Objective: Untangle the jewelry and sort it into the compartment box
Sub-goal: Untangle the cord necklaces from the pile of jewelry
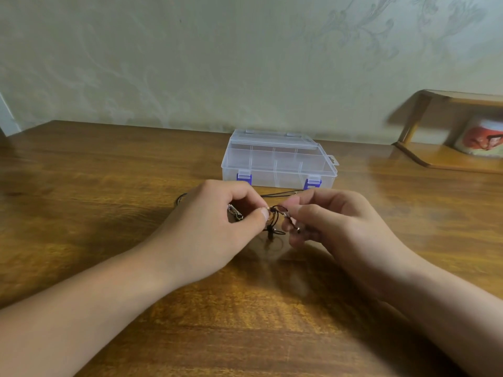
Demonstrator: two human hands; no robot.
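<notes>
Head view: left hand [217, 229] and right hand [334, 227] pinch a light, limp tangled cord necklace [276, 217] before the compartment box [277, 161]; best gripped beside its knot.

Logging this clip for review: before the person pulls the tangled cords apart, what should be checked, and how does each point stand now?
1. Left hand has a grip on the tangle: ok, thumb and fingers pinch the dark cords.
2. Right hand has a grip on the other side: ok, it pinches a cord beside the left.
3. Knot fully visible: cannot tell, fingers hide part of it.
4. Trailing cord free to follow: ok, it lies loose on the wooden table.
5. Clear compartment box ready to receive pieces: not ok, its lid looks shut, blue latches down.
6. Pieces already sorted: cannot tell, compartments look empty through the plastic.
</notes>
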